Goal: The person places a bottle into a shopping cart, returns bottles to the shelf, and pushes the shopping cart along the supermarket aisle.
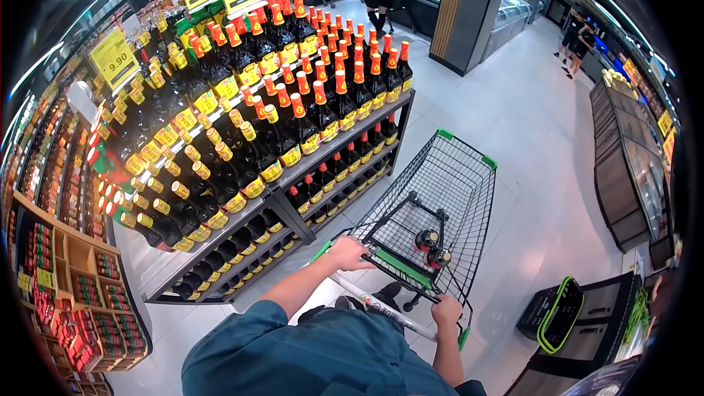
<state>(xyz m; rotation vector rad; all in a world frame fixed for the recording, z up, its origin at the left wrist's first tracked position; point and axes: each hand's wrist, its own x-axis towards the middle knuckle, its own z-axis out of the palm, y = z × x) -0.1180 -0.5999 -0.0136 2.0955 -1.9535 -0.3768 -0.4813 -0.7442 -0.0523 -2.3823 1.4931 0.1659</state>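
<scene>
A black wire shopping cart (458,198) with green corner pieces stands in front of my body. My left hand (348,254) is closed over its near left edge, fingers pointing inward. At the near right side, my right hand (446,311) is wrapped around the cart's frame in a fist. Closer to my body, a pale push bar (381,306) runs across. Two dark round-topped containers, one (425,240) just behind the other (438,257), sit inside the basket near its back end; their labels are too small to read.
Left of the cart, a tiered display shelf (345,134) holds many dark bottles with red and yellow necks. A black basket (539,314) with a green handle is at the right, beside a dark produce stand (587,326). People (576,40) stand far down the aisle, and a pillar (469,18) rises ahead.
</scene>
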